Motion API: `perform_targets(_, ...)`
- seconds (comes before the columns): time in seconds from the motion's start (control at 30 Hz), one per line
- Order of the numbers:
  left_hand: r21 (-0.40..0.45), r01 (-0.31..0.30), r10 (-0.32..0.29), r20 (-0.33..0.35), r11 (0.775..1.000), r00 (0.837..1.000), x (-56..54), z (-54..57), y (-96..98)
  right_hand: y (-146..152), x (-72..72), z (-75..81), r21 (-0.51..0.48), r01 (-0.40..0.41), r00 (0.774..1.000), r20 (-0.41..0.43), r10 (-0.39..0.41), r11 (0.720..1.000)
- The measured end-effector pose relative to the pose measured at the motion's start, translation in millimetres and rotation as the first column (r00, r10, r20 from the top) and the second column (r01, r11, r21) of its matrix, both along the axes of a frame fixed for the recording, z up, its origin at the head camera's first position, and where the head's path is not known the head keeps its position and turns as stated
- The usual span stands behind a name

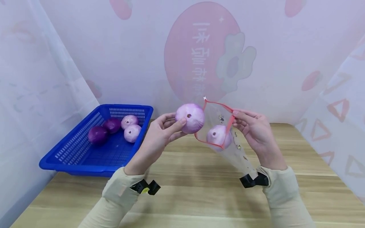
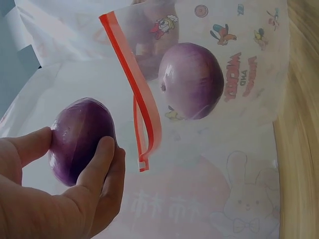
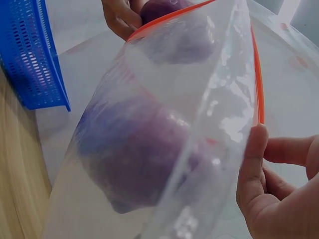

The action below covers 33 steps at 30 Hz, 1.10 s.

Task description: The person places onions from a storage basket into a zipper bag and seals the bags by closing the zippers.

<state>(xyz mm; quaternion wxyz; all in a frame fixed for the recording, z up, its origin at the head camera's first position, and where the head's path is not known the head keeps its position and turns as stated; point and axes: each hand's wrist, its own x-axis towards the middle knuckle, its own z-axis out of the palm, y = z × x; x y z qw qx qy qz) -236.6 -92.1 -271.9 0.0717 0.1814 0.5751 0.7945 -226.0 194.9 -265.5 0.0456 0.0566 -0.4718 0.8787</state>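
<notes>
My left hand [image 1: 162,134] grips a purple onion [image 1: 191,117] between thumb and fingers, right at the mouth of a clear zip bag [image 2: 254,99]. The bag's red zip edge [image 2: 128,69] is spread wide. At its right side my right hand [image 1: 255,131] pinches that edge between thumb and fingers, and the bag hangs below. Inside the bag lies another onion [image 2: 192,81], seen through the printed plastic. In the right wrist view the bagged onion [image 3: 139,159] looks blurred behind the film, with the left hand [image 3: 121,15] beyond it.
On the left of the wooden table [image 1: 182,196] stands a blue plastic basket [image 1: 82,169]. It holds two dark purple onions [image 1: 98,135] and two paler ones [image 1: 132,133]. A white printed sheet [image 1: 137,63] hangs behind and at both sides.
</notes>
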Motion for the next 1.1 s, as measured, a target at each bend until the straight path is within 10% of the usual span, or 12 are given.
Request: perform_targets(1.1, -0.102, -0.01, 0.009, -0.006, 0.995, 1.0, 0.1, -17.3, 10.7, -8, 1.8, -6.8, 0.039, -0.006, 1.0, 0.017, 0.005, 0.999)
